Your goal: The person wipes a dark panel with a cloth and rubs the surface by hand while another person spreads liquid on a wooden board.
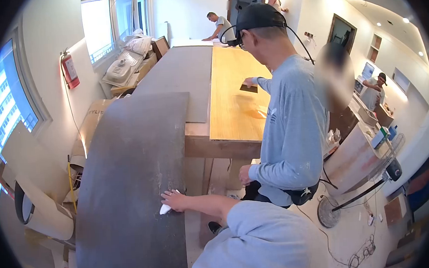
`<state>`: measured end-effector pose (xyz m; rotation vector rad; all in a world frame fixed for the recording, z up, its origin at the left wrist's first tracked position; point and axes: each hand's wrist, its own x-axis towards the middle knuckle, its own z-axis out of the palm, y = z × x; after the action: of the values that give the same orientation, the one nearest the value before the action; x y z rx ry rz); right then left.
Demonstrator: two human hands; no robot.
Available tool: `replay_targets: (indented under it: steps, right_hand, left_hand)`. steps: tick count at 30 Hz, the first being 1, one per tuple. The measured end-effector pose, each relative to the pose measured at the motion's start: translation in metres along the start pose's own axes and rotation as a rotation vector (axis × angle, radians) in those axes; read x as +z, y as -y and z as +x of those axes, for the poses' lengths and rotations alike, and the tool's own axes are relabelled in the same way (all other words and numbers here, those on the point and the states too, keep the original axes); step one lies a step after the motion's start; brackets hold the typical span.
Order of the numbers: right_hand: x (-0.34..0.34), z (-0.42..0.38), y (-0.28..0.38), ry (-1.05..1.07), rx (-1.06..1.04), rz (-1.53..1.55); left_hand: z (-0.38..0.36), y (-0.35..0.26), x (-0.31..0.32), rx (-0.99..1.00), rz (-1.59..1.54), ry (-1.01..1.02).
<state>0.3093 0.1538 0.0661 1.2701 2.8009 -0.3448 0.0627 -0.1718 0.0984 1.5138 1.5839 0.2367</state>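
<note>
My right hand (174,200) rests on the dark grey sheet (129,178), near its right edge. Pressed under its fingers is a white cloth (165,209), its tip sticking out below the hand. The sheet is long and smooth, with faint pale smudges around the hand. My left hand is out of view. Just ahead on the right, a co-worker in a grey shirt (292,124) reaches over a wood-grain panel (227,94). That person's hand holds a dark flat scraper (249,88) above a glossy patch.
A lighter grey board (186,72) lies beside the wood-grain panel. Along the left wall are a fire extinguisher (70,71), a sink (123,67) and rolled material (42,213). A fan (329,211) and cables lie on the right floor. Other people stand farther back.
</note>
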Motion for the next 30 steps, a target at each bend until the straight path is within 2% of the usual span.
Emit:
replay_targets:
  steps: [1,3,5,6,7,9,12,15,20,25,30]
  right_hand:
    - [0.018,-0.011,-0.004,-0.016,0.005,-0.010]
    - [0.011,-0.034,-0.001,0.015,-0.001,0.004]
    - [0.014,-0.041,0.003,0.001,-0.005,0.007]
    - [0.019,-0.041,0.003,-0.025,-0.001,0.000]
    - [0.024,-0.041,0.005,-0.052,-0.002,-0.006]
    - [0.023,-0.046,0.017,-0.050,0.041,-0.003]
    - [0.014,-0.051,0.024,-0.066,0.082,-0.009]
    - [0.041,-0.043,0.020,-0.179,0.063,0.008]
    - [0.053,-0.054,0.014,-0.273,0.037,0.045]
    - [0.045,-0.058,0.014,-0.203,0.062,0.051]
    - [0.050,-0.076,0.035,-0.162,0.130,0.007]
  left_hand:
    - [-0.001,0.003,-0.007,0.007,-0.009,0.011]
    - [0.014,0.010,-0.016,0.023,-0.007,-0.026]
    - [0.070,0.019,-0.013,0.128,0.129,-0.358]
    - [0.101,0.011,-0.013,0.316,0.161,-0.529]
    - [0.130,0.001,-0.013,0.281,0.166,-0.530]
    - [0.166,-0.044,-0.019,0.229,0.401,-0.467]
    - [0.209,-0.040,0.003,0.225,0.555,-0.483]
    - [0.206,-0.037,0.004,0.219,0.471,-0.484]
    - [0.209,-0.027,0.013,0.355,0.449,-0.580]
    - [0.219,-0.011,0.018,0.516,0.387,-0.663]
    - [0.225,-0.002,0.020,0.602,0.410,-0.657]
